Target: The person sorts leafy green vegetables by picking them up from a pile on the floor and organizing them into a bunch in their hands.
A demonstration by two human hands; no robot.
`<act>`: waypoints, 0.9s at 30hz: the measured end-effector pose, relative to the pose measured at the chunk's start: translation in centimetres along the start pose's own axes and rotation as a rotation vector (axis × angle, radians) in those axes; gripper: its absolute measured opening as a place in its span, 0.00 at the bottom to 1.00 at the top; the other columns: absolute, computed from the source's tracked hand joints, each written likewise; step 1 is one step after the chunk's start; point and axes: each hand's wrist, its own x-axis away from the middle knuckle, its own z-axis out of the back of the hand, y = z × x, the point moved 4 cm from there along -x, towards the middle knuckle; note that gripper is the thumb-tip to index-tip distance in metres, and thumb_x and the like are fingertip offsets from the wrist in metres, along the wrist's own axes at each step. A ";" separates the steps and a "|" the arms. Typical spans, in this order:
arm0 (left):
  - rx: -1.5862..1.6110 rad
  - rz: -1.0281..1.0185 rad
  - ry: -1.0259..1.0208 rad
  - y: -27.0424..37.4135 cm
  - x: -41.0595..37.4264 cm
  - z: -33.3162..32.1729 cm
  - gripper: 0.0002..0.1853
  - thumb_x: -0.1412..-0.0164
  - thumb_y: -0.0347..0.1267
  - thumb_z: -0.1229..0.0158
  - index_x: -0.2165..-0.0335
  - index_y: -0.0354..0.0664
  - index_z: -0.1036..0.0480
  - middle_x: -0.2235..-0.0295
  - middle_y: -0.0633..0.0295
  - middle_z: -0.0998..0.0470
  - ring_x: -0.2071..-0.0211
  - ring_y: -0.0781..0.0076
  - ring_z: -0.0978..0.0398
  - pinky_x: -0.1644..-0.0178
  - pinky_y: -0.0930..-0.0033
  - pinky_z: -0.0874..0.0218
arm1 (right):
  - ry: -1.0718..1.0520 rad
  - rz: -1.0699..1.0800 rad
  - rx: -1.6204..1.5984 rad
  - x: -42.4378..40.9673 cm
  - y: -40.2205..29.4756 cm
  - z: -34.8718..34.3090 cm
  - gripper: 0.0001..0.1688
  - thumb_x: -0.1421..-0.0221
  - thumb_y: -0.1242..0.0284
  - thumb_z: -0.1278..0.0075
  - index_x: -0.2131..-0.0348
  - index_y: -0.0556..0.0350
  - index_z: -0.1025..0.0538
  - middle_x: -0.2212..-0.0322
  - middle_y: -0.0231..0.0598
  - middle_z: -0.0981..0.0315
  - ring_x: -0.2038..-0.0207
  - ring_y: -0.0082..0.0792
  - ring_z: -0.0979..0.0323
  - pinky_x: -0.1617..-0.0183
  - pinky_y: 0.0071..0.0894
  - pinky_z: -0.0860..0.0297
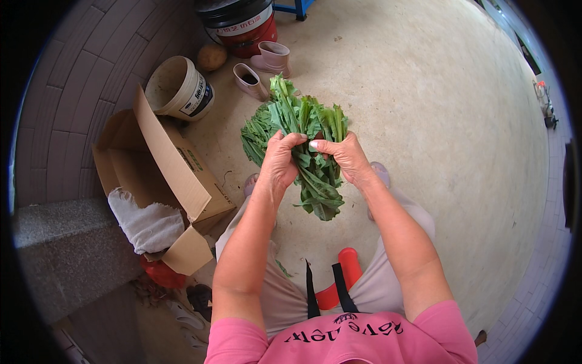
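Note:
Both my hands grip a bunch of leafy green vegetables (318, 182) in front of me. My left hand (284, 157) closes around the left side of the bunch, thumb pointing inward. On the other side, my right hand (343, 154) holds the stems with its thumb near the left one. Pale cut-looking stem ends point away from me, while darker leaves hang toward me. Beyond my left hand lies a further heap of greens (255, 134), partly hidden by the bunch. The fingers under the leaves are hidden.
At left stand an open cardboard box (204, 168) with a whitish cloth (148, 223) over its edge, and a white bucket (182, 88). Farther off are pink rubber boots (273, 59), a round brown object (212, 57) and a red-and-black bucket (245, 32). A stone step (72, 250) borders the left.

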 end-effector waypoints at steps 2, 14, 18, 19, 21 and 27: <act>0.032 0.008 0.009 -0.5 -0.3 -0.2 0.10 0.57 0.20 0.49 0.71 0.37 0.35 0.75 0.61 0.30 0.75 0.70 0.30 0.69 0.67 0.35 | 0.001 -0.007 -0.014 -0.1 0.3 0.1 0.10 0.62 0.77 0.43 0.75 0.56 0.27 0.81 0.26 0.32 0.80 0.17 0.38 0.76 0.16 0.41; 0.091 0.029 0.035 -1.1 0.5 -0.8 0.14 0.54 0.20 0.47 0.70 0.40 0.43 0.75 0.61 0.33 0.72 0.67 0.30 0.69 0.56 0.33 | 0.031 -0.018 -0.065 0.2 0.5 0.1 0.07 0.60 0.78 0.46 0.74 0.59 0.26 0.79 0.30 0.30 0.78 0.19 0.36 0.74 0.19 0.39; 0.088 0.039 0.038 -1.1 0.5 -0.9 0.13 0.54 0.20 0.47 0.70 0.40 0.43 0.73 0.60 0.33 0.72 0.66 0.30 0.71 0.54 0.33 | 0.012 -0.055 -0.073 0.1 0.8 0.3 0.09 0.62 0.77 0.45 0.74 0.58 0.26 0.79 0.30 0.29 0.78 0.20 0.35 0.74 0.19 0.39; 0.087 0.044 0.033 -1.1 0.5 -1.0 0.13 0.54 0.20 0.47 0.70 0.40 0.43 0.73 0.60 0.34 0.72 0.66 0.30 0.71 0.54 0.33 | 0.015 -0.063 -0.095 0.1 0.8 0.3 0.09 0.62 0.77 0.45 0.74 0.58 0.26 0.79 0.30 0.29 0.78 0.21 0.35 0.74 0.20 0.39; 0.094 0.043 0.025 -1.1 0.5 -1.0 0.13 0.54 0.20 0.47 0.70 0.40 0.42 0.73 0.60 0.33 0.72 0.65 0.30 0.70 0.54 0.33 | 0.018 -0.085 -0.137 0.2 0.7 0.4 0.08 0.61 0.77 0.46 0.74 0.58 0.26 0.78 0.30 0.29 0.77 0.21 0.34 0.73 0.20 0.38; 0.141 0.015 0.010 -1.3 0.0 -0.5 0.10 0.55 0.21 0.47 0.71 0.38 0.39 0.74 0.60 0.31 0.73 0.66 0.29 0.68 0.54 0.32 | 0.057 -0.082 -0.204 0.1 0.2 0.8 0.08 0.60 0.77 0.47 0.73 0.58 0.27 0.78 0.31 0.29 0.76 0.22 0.34 0.72 0.21 0.37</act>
